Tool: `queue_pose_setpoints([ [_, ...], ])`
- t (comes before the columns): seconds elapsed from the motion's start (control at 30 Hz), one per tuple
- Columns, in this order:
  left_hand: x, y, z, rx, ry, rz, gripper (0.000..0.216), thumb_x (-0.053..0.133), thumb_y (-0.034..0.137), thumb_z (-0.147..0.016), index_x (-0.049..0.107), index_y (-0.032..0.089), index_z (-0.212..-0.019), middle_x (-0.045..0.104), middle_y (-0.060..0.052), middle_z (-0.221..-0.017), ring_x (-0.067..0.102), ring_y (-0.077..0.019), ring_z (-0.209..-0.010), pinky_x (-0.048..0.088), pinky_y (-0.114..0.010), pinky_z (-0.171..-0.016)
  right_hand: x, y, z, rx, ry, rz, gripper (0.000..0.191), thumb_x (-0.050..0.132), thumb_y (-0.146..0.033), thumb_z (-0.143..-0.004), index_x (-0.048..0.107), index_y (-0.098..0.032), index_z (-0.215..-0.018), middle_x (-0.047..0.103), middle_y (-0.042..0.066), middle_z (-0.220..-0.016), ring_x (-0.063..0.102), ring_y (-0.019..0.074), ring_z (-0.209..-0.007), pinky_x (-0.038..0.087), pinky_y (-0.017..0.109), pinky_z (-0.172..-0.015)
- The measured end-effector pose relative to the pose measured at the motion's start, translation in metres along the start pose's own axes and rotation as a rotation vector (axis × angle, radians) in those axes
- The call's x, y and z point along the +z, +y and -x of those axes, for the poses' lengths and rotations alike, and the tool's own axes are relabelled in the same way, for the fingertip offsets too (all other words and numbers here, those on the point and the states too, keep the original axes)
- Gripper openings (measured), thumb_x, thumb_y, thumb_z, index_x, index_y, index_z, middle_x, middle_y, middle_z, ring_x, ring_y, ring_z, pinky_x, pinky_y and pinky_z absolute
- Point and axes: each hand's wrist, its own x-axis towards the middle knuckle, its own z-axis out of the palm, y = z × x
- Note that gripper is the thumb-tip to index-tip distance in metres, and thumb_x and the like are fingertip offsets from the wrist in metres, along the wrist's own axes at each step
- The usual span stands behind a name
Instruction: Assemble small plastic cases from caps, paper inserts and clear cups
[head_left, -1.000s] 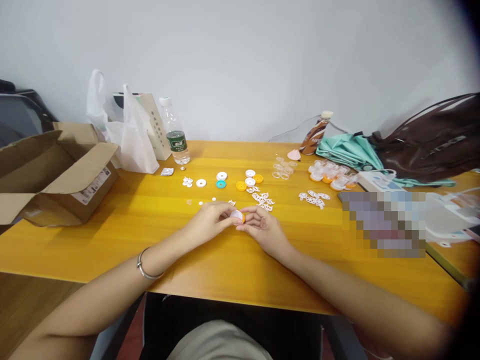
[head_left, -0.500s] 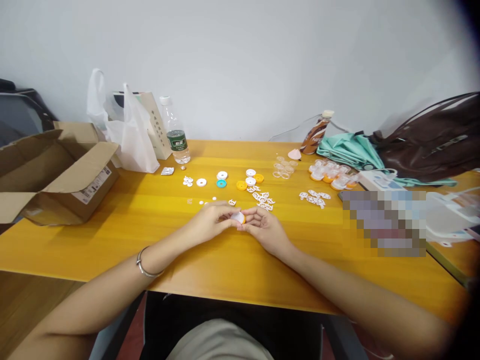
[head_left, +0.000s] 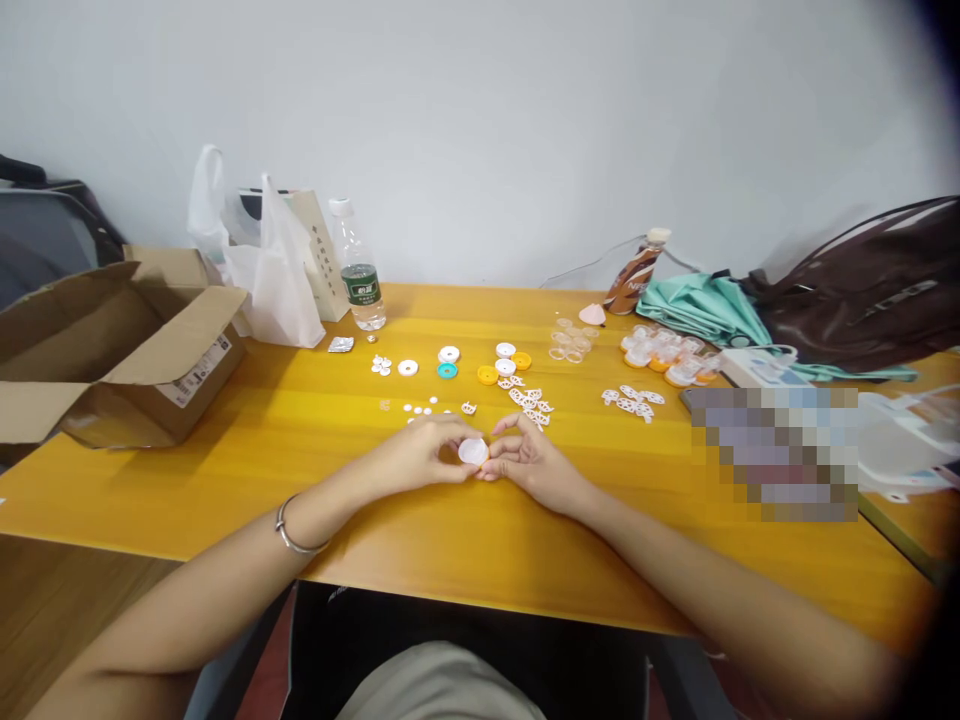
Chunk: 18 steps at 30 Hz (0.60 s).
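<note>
Between both hands is a small round case (head_left: 473,453) with a whitish, see-through top and an orange rim. My left hand (head_left: 427,450) pinches its left side between thumb and fingers. My right hand (head_left: 536,464) grips the right edge, thumb and fingers closed on the rim. Just beyond the hands lie white openwork pieces (head_left: 531,401) and small white discs (head_left: 421,411). Farther back are orange rings (head_left: 487,375), white rings (head_left: 505,367) and a teal ring (head_left: 447,370). Clear round covers (head_left: 573,345) sit behind to the right.
Finished-looking orange and clear cases (head_left: 667,352) are clustered at the right, near a brown bottle (head_left: 637,272) and green cloth (head_left: 697,305). At left stand a cardboard box (head_left: 142,370), a plastic bag (head_left: 281,290) and a water bottle (head_left: 363,280). A blurred-out flat object (head_left: 776,455) lies right.
The round case has tipped so its whitish top now faces up toward me, and the hands have lowered slightly. My right index finger has lifted away from it. The view has shifted a little.
</note>
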Motion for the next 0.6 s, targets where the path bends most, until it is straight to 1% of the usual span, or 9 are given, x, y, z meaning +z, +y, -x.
queue_pose_setpoints([
  [0.13,0.006,0.001,0.002,-0.007,0.030,-0.114,0.020,0.058,0.026,-0.074,0.061,0.018,-0.092,0.061,-0.003,-0.082,0.054,-0.0140,-0.073,0.041,-0.024,-0.069,-0.001,-0.005,0.000,-0.019,-0.062,0.142,0.038,0.068,-0.032,-0.067,0.039,-0.023,-0.088,0.061,-0.007,-0.062,0.062,0.0113,-0.059,0.050,0.028,-0.061],
  [0.2,0.007,0.001,0.003,-0.007,0.033,-0.188,0.018,0.055,0.024,-0.074,0.061,0.018,-0.090,0.059,-0.003,-0.082,0.054,-0.0144,-0.073,0.041,-0.024,-0.069,-0.013,-0.014,-0.001,-0.078,-0.021,0.320,0.030,0.067,-0.034,-0.068,0.046,-0.021,-0.086,0.060,-0.004,-0.061,0.059,0.0107,-0.055,0.048,0.026,-0.057],
  [0.23,0.007,0.001,0.004,-0.005,0.027,-0.219,0.017,0.054,0.023,-0.075,0.060,0.018,-0.090,0.058,-0.004,-0.082,0.053,-0.0146,-0.073,0.041,-0.024,-0.069,-0.023,-0.021,-0.002,-0.119,0.039,0.438,0.025,0.064,-0.036,-0.070,0.050,-0.019,-0.083,0.060,-0.003,-0.061,0.058,0.0111,-0.055,0.048,0.026,-0.055],
  [0.3,0.006,0.001,0.005,0.000,0.008,-0.263,0.016,0.052,0.022,-0.076,0.060,0.018,-0.089,0.057,-0.004,-0.083,0.053,-0.0151,-0.073,0.041,-0.026,-0.071,-0.053,-0.037,-0.003,-0.228,0.280,0.706,0.020,0.057,-0.037,-0.076,0.057,-0.018,-0.081,0.063,0.002,-0.067,0.058,0.0126,-0.058,0.047,0.026,-0.056],
  [0.33,0.005,0.000,0.005,0.002,-0.001,-0.274,0.016,0.052,0.022,-0.077,0.060,0.018,-0.090,0.056,-0.005,-0.084,0.053,-0.0156,-0.075,0.042,-0.026,-0.072,-0.072,-0.045,-0.003,-0.261,0.380,0.849,0.019,0.054,-0.034,-0.077,0.059,-0.017,-0.084,0.065,0.005,-0.075,0.059,0.0142,-0.064,0.048,0.028,-0.060],
  [0.4,0.004,-0.001,0.006,0.004,-0.010,-0.280,0.021,0.052,0.025,-0.078,0.058,0.019,-0.098,0.056,-0.006,-0.087,0.054,-0.0172,-0.078,0.042,-0.028,-0.075,-0.110,-0.058,0.001,-0.284,0.542,1.116,0.020,0.048,-0.026,-0.079,0.062,-0.016,-0.088,0.066,0.008,-0.084,0.060,0.0175,-0.073,0.048,0.031,-0.068],
  [0.43,0.004,-0.001,0.006,0.004,-0.013,-0.276,0.025,0.052,0.027,-0.079,0.056,0.019,-0.102,0.056,-0.006,-0.089,0.054,-0.0180,-0.080,0.042,-0.029,-0.076,-0.127,-0.063,0.003,-0.242,0.574,1.253,0.022,0.046,-0.023,-0.079,0.064,-0.015,-0.088,0.066,0.010,-0.085,0.060,0.0188,-0.073,0.048,0.033,-0.069],
  [0.5,0.003,-0.002,0.007,0.010,-0.021,-0.258,0.032,0.053,0.034,-0.080,0.054,0.019,-0.108,0.055,-0.007,-0.092,0.054,-0.0192,-0.083,0.042,-0.030,-0.077,-0.153,-0.066,0.008,-0.163,0.578,1.533,0.027,0.043,-0.014,-0.077,0.066,-0.012,-0.092,0.064,0.014,-0.090,0.060,0.0226,-0.081,0.046,0.035,-0.075],
  [0.6,0.001,-0.001,0.007,0.018,-0.026,-0.230,0.034,0.053,0.041,-0.080,0.055,0.020,-0.105,0.055,-0.007,-0.090,0.053,-0.0191,-0.082,0.042,-0.030,-0.076,-0.165,-0.061,0.011,-0.096,0.438,1.736,0.032,0.047,-0.011,-0.074,0.067,-0.014,-0.098,0.063,0.014,-0.092,0.060,0.0232,-0.084,0.044,0.034,-0.078],
])
